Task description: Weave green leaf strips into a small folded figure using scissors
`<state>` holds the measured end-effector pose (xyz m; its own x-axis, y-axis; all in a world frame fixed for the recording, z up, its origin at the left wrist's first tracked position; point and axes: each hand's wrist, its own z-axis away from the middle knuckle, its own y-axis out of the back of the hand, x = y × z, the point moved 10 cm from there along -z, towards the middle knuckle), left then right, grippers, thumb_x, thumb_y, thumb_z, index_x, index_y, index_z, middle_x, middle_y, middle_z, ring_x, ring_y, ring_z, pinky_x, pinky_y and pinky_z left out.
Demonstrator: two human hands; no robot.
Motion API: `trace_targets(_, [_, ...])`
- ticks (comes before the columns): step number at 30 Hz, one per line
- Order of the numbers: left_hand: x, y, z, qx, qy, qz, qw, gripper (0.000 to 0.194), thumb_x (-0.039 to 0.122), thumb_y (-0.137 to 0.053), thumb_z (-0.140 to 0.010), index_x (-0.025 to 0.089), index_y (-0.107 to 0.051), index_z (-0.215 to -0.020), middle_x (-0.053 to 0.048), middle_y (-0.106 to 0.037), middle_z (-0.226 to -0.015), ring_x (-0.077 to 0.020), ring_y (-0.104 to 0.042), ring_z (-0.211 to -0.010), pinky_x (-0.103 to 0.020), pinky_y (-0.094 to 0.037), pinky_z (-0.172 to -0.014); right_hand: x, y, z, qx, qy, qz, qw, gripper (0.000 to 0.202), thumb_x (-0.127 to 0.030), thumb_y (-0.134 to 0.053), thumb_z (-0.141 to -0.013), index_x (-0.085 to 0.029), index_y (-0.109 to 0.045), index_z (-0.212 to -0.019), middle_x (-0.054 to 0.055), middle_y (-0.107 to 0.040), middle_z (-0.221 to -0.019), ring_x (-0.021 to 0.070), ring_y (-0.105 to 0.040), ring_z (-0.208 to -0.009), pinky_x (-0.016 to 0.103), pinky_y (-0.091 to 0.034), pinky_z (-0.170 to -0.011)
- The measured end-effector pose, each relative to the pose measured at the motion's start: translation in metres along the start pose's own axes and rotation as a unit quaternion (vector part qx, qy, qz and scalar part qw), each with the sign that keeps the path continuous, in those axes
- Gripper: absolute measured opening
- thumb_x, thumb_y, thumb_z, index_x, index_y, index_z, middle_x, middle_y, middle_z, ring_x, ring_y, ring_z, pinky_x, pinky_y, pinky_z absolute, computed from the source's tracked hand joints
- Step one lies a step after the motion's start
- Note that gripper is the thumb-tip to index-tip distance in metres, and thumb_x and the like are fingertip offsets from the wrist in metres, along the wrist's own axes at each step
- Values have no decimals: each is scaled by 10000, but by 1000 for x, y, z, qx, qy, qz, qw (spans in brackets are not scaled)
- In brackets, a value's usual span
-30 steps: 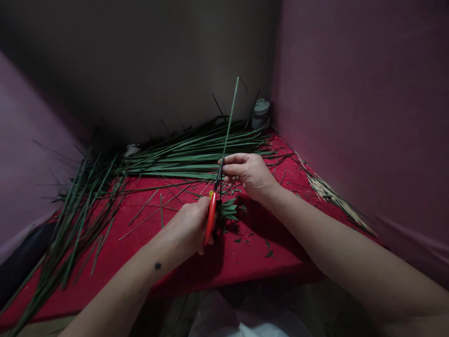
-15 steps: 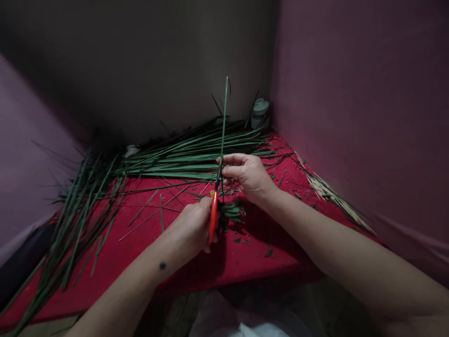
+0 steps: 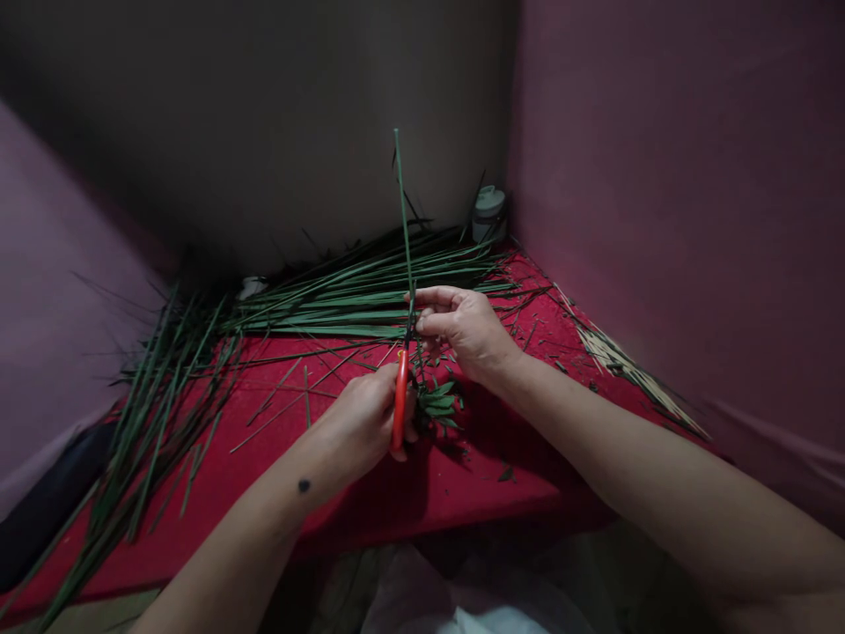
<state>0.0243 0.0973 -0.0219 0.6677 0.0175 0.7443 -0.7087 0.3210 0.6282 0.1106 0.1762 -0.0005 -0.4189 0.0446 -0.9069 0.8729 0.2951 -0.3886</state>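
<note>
My left hand [image 3: 370, 405] is closed around the scissors [image 3: 400, 401], whose handle is red and whose dark blades point up and away from me. The fingers of my right hand [image 3: 466, 326] pinch a long thin green stem [image 3: 403, 207] that stands nearly upright. The blades lie against the stem right at my right fingertips; whether they are apart is too small to tell. Below the hands is a tuft of green leaves [image 3: 439, 403], close to the stem's lower end. I cannot tell if the tuft is joined to it.
Long green leaf blades [image 3: 330, 299] lie across the back of the red-covered table [image 3: 264, 493], with another heap [image 3: 158, 379] at the left edge. Pale thin sticks [image 3: 627, 370] lie at right. A white lidded container [image 3: 489, 211] stands in the back corner. Clippings are scattered about.
The stem's top has swung left and now leans slightly left. The scissors have turned a little with it, and my left hand has risen slightly. My right hand has barely moved.
</note>
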Motion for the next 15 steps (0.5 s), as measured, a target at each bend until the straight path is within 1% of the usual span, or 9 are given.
trace_targets(4, [0,-2,-3,-10,-16,-22,1000,108,265,-436,-788,192,-453,-710,4,-633,-594,-125,-591,-445,-215,-460,-433,-3,-1,0,-8,3,2,1000,329,-46,-525,-546,-146,-543,-860,-95,-489,-460,68,-413,-353,200,-341,-338])
trace_targets(7, [1,-2,-3,-12,-11,-31,999,110,270,-439,-788,191,-449,-711,3,-634,-581,-137,-598,-436,-223,-462,-423,-6,0,-1,-9,11,6,1000,359,-45,-533,-546,-157,-519,-887,-110,-496,-458,61,-397,-336,191,-329,-332])
trace_targets(9, [1,-2,-2,-20,-8,-18,1000,109,278,-445,-786,192,-452,-718,4,-634,-572,-147,-600,-430,-235,-472,-416,-6,0,-1,-11,14,13,1000,384,-37,-537,-539,-158,-506,-902,-115,-504,-456,58,-389,-328,189,-327,-332])
trace_targets(11, [3,5,-2,-5,-12,3,1000,114,296,-459,-783,195,-457,-730,5,-632,-566,-155,-601,-427,-243,-474,-405,-4,-2,-1,-23,14,16,1000,409,-32,-544,-532,-155,-497,-919,-113,-519,-458,61,-393,-329,191,-330,-336])
trace_targets(13, [2,18,-4,21,-6,34,999,130,320,-471,-782,198,-453,-742,5,-624,-547,-161,-595,-420,-250,-469,-393,-2,-4,-1,-42,11,9,999,424,-35,-557,-534,-152,-492,-937,-104,-540,-476,66,-411,-339,195,-339,-343])
trace_targets(15, [-5,33,-7,40,20,73,996,149,326,-487,-776,194,-440,-726,4,-607,-521,-161,-585,-415,-256,-469,-388,1,-4,-2,-49,4,-7,999,418,-48,-576,-542,-148,-492,-938,-91,-561,-506,70,-440,-356,198,-353,-354])
